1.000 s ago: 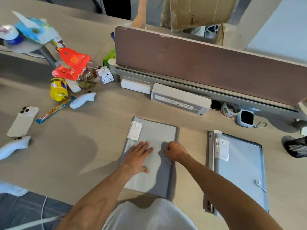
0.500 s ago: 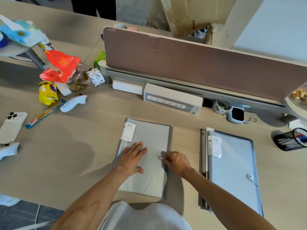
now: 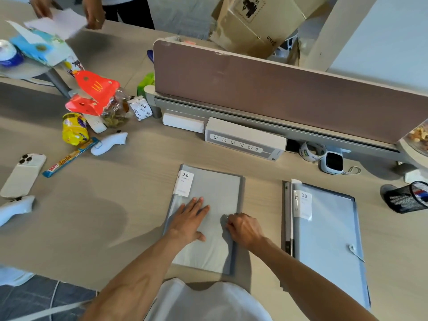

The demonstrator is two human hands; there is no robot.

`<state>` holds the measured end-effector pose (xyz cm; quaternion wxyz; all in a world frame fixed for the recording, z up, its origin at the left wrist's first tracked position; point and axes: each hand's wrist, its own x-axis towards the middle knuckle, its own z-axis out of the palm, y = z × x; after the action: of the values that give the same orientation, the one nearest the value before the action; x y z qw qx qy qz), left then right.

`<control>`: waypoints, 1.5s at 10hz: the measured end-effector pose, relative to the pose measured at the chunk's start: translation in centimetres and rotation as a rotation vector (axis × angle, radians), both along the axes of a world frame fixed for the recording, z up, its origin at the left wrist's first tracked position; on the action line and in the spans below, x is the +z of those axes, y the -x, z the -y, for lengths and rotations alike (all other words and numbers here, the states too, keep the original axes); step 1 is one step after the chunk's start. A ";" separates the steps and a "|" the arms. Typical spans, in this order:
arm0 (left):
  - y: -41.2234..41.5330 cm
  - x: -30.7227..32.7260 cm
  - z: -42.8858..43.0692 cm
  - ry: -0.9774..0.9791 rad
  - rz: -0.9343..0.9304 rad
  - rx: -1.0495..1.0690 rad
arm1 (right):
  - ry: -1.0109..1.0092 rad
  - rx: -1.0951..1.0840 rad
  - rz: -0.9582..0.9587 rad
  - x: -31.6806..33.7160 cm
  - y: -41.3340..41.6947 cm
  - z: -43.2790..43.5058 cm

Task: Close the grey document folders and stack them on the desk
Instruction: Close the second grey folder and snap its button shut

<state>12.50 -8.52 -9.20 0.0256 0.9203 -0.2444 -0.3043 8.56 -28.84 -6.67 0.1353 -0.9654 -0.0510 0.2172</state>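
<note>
A grey document folder (image 3: pixel 215 188) with a white "20" label lies closed on the desk in front of me. My left hand (image 3: pixel 188 220) presses flat on its cover, fingers spread. At the folder's right edge my right hand (image 3: pixel 244 229) is curled, fingertips pinching the small round clasp there. A second grey folder (image 3: pixel 331 237) with the same label lies apart to the right, its string clasp loose near its right edge.
A pink divider panel (image 3: pixel 278 89) and a white power strip (image 3: pixel 243 141) line the back. Snacks, a phone (image 3: pixel 23 174) and white controllers (image 3: pixel 108 143) crowd the left. A black mesh cup (image 3: pixel 410 196) lies at the right. Another person's hands hold paper at the top left.
My right hand shifted from the folder's middle to the clasp at its right edge and stays pinched there. My left hand has kept flat on the cover. The view has tilted a little.
</note>
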 end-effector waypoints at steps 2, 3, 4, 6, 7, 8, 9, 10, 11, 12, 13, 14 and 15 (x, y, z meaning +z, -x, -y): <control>0.1 0.2 0.0 -0.002 0.009 -0.004 | 0.025 -0.027 -0.059 0.0 -0.2 -0.1; 0.0 0.3 0.0 -0.002 0.010 -0.004 | 0.039 -0.048 -0.114 0.1 -0.8 -0.3; 0.1 0.4 0.0 -0.005 0.015 -0.005 | 0.040 -0.065 -0.172 0.1 -1.4 -0.2; 0.0 0.3 0.0 0.000 0.007 -0.005 | -0.019 -0.245 -0.261 -0.2 -1.6 1.0; 0.0 0.3 -0.1 0.006 0.007 -0.003 | -0.073 -0.337 -0.266 -0.5 -1.3 1.3; 0.1 0.1 -0.1 0.012 0.008 -0.001 | -0.095 -0.309 -0.263 -0.4 -1.3 0.8; 0.1 -0.1 -0.1 0.025 0.011 0.011 | -0.075 -0.244 -0.251 -0.4 -1.4 0.4; 0.1 -0.3 -0.1 0.031 0.010 0.015 | -0.019 -0.145 -0.211 -0.3 -1.6 0.5; 0.1 -0.4 -0.2 0.027 0.010 0.008 | 0.034 -0.027 -0.052 -0.1 -1.3 0.9; 0.0 -0.4 -0.2 0.025 0.012 0.002 | 0.018 0.059 0.205 -0.5 -0.6 1.8; 0.0 -0.5 -0.2 0.020 0.011 -0.003 | 0.036 0.113 0.377 -0.8 -0.4 2.5; -0.1 -0.5 -0.2 0.016 0.011 -0.003 | 0.077 0.211 0.428 -0.5 -0.3 2.7; 0.0 -0.5 -0.1 0.007 0.008 -0.001 | 0.114 0.300 0.449 -0.6 -0.3 2.9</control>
<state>12.52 -8.42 -9.66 0.0278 0.9213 -0.2461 -0.2996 8.83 -31.70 -7.29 0.0324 -0.9771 -0.2097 0.0181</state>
